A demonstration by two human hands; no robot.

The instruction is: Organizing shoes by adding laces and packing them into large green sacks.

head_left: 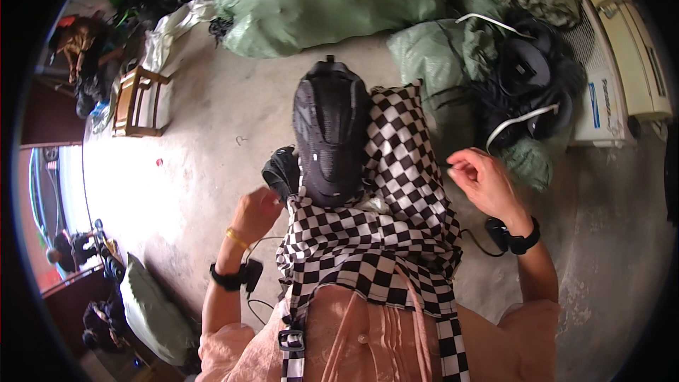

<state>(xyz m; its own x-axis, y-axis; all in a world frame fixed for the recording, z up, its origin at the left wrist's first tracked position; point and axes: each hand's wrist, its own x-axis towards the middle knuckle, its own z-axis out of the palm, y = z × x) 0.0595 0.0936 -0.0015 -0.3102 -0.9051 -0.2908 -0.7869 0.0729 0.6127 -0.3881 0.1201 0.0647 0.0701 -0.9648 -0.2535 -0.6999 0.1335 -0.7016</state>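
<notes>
A black textured shoe upper [330,134] stands upright on my lap, resting on a black-and-white checked apron [396,205]. My left hand [256,213] is closed low at the left side of the upper, next to a small black piece [281,172]; what it grips is hidden. My right hand [482,180] hovers to the right of the apron with fingers curled and apart, holding nothing I can see. Both wrists wear black bands.
Large green sacks [318,0] lie ahead on the concrete floor [212,134]. A pile of black shoe parts [530,78] sits on a sack at right, beside a white appliance [622,64]. A small wooden stool [138,102] stands at left. Another green sack [145,304] lies lower left.
</notes>
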